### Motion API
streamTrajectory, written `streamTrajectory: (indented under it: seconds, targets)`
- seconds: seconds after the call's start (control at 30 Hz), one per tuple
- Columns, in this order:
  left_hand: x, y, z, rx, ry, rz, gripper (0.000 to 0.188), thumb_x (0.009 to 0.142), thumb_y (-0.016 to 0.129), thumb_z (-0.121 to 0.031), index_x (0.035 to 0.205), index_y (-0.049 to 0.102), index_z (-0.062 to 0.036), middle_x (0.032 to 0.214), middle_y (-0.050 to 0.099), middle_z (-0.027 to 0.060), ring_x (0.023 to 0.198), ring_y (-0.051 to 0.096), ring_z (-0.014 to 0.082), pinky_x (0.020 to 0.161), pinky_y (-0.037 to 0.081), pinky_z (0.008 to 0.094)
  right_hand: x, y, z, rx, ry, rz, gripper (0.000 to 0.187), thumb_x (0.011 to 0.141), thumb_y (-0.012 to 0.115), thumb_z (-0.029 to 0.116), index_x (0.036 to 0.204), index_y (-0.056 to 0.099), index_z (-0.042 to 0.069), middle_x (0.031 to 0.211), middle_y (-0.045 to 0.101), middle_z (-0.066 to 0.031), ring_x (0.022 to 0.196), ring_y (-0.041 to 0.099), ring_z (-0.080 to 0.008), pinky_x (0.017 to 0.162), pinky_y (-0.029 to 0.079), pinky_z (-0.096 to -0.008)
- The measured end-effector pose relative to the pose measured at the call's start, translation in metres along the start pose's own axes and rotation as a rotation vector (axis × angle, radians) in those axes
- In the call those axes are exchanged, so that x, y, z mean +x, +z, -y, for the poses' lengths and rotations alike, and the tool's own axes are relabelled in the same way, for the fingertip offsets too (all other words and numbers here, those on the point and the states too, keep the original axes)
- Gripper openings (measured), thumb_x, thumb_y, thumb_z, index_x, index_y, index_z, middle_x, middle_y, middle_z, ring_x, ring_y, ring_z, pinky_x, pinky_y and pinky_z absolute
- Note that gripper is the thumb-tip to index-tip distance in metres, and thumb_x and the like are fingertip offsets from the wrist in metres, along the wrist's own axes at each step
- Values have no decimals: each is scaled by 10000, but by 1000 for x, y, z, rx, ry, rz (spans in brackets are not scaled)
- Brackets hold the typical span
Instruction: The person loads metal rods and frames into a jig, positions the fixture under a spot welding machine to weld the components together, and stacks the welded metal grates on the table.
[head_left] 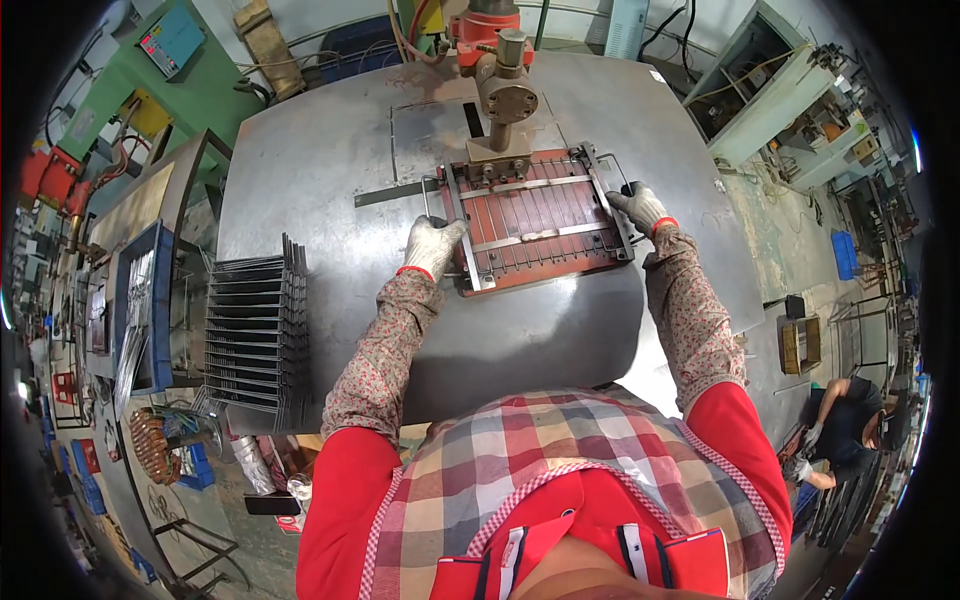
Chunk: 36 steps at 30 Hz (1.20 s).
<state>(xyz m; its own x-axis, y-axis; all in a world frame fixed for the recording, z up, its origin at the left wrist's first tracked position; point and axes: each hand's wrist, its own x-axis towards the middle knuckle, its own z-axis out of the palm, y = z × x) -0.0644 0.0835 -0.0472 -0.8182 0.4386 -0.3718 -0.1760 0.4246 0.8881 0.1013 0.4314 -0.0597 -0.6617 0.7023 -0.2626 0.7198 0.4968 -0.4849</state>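
Note:
A reddish-brown jig board (540, 215) lies on the metal table, with steel bars across it and a row of thin metal rods set in it. My left hand (435, 246), in a pale glove with a red cuff, is closed at the wire handle on the jig's left side. Opposite, my gloved right hand (642, 207) grips the handle on the right side; its fingertips are partly hidden. Over the jig's far edge stands a machine head (500, 160), its brass-coloured block low against the rods and one bar.
A stack of dark wire racks (255, 335) stands at the left of the steel table (310, 180). Further left are a blue bin (145, 300) of metal rods and a green machine (150, 75). A co-worker (845, 430) sits at the lower right, near a yellowish crate (800, 346).

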Motion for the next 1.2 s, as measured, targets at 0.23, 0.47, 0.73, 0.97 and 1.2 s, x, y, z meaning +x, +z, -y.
streamTrajectory:
  seconds: [0.23, 0.47, 0.73, 0.97, 1.2]
  targets:
    - [21, -11, 24, 45, 53, -13, 410, 730, 710, -282, 887, 536, 54, 668, 599, 131, 571, 600, 211, 517, 485, 338, -1, 6, 5, -72, -10, -2, 638, 780, 645, 493, 1095, 578, -58, 892, 654, -211, 755, 646, -271, 661, 497, -380]
    - [-2, -91, 23, -72, 21, -19, 388, 719, 730, -273, 876, 553, 34, 719, 599, 87, 589, 580, 161, 522, 475, 297, -37, 42, 78, -4, -83, 89, 727, 799, 622, 493, 1186, 494, -109, 1118, 573, -317, 1088, 561, -397, 921, 446, -416]
    - [2, -92, 23, -154, 4, -31, 285, 766, 693, -243, 873, 550, -21, 645, 543, 23, 478, 471, 110, 437, 384, 258, -41, 45, 75, 14, -121, 58, 711, 787, 631, 504, 1135, 515, -105, 1064, 594, -314, 1049, 581, -398, 880, 468, -418]
    - [-11, -89, 27, -642, -87, 17, 223, 825, 694, -238, 805, 507, -116, 554, 350, -73, 416, 339, 42, 355, 250, 215, -30, 31, 78, 24, -237, 30, 707, 765, 679, 463, 1107, 532, -138, 951, 633, -277, 913, 643, -328, 758, 505, -391]
    - [18, -68, 61, -858, -79, -261, 274, 829, 662, -351, 744, 515, -136, 592, 461, -12, 437, 390, 111, 395, 336, 288, -15, 38, 97, 45, -379, -199, 781, 767, 665, 440, 1343, 364, 8, 1217, 546, -250, 1081, 565, -363, 898, 468, -405]
